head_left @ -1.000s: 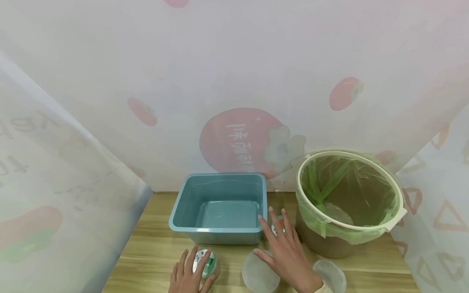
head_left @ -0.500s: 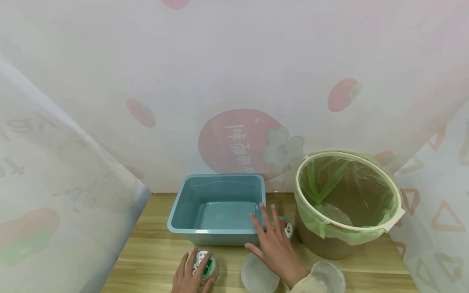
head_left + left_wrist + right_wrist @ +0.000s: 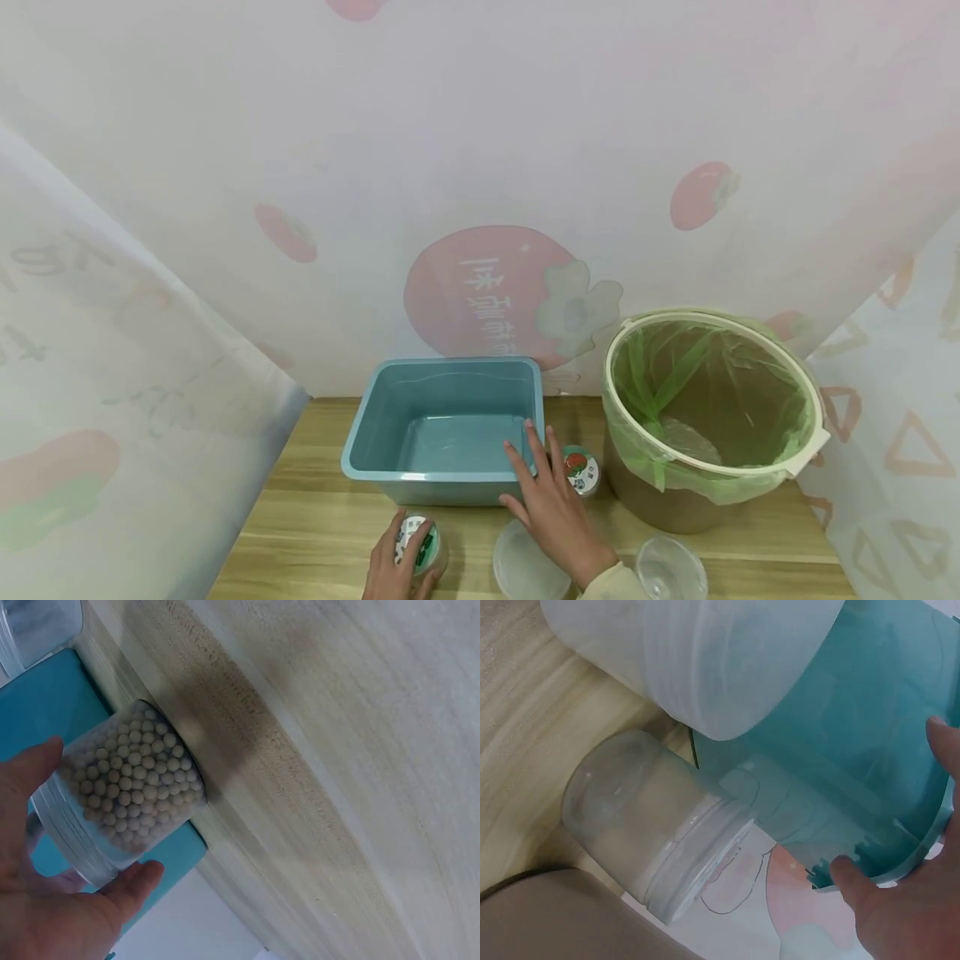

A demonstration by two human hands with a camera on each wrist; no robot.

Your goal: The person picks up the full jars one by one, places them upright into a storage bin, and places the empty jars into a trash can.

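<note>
Near the front of the table, my left hand (image 3: 397,562) grips a clear jar (image 3: 416,550) with a green-and-white label on its lid. The left wrist view shows that jar (image 3: 135,780) standing upright, full of small pale beads, with thumb and fingers around its lid end. My right hand (image 3: 551,512) is spread over the front right corner of a blue bin (image 3: 442,475). In the right wrist view its fingertips (image 3: 847,877) lie at the bin's rim. A second clear jar (image 3: 581,475), its lid bearing a red tomato, stands right of that hand; its contents cannot be told.
A frosted round tub (image 3: 528,562) stands in front of the right hand. Right of it is a clear cup (image 3: 671,571). A brown bucket (image 3: 660,504) lined with a green bag stands at the back right. Printed cloth walls (image 3: 487,125) enclose the table.
My right hand has moved left, off the tomato-lidded jar to the bin's corner, uncovering that jar's lid. My left hand stays at its jar, shifted slightly right.
</note>
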